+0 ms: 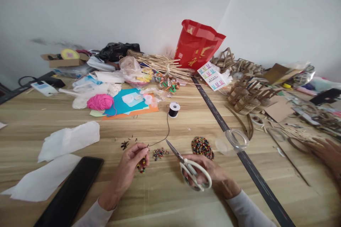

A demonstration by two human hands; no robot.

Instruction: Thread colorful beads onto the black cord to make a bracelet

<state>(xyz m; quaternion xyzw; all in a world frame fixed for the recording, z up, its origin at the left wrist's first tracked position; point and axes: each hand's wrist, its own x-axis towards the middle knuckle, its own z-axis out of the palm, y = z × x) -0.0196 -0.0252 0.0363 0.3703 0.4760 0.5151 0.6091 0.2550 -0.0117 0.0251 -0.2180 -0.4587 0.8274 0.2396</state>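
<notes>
Pinched in my left hand (133, 159) is a short string of colourful beads (141, 165), hanging below the fingers. A black cord (168, 127) runs from these fingertips to a spool (174, 110) standing upright farther back. My right hand (202, 168) grips white-handled scissors (195, 175), their blades (174, 150) pointing up and left, apart from the cord. Between the hands lies a small group of loose beads (160, 153). Behind my right hand sits a larger pile of beads (202, 147). Short black cord scraps (124, 145) lie beyond my left hand.
A dark flat board (71, 191) and white paper sheets (69, 140) lie at left. Pink yarn (100, 102) rests by blue paper (119, 101). Clear tape rolls (237, 139) and woven baskets (247, 95) are at right, near another person's hand (326, 154). A red bag (198, 44) stands behind.
</notes>
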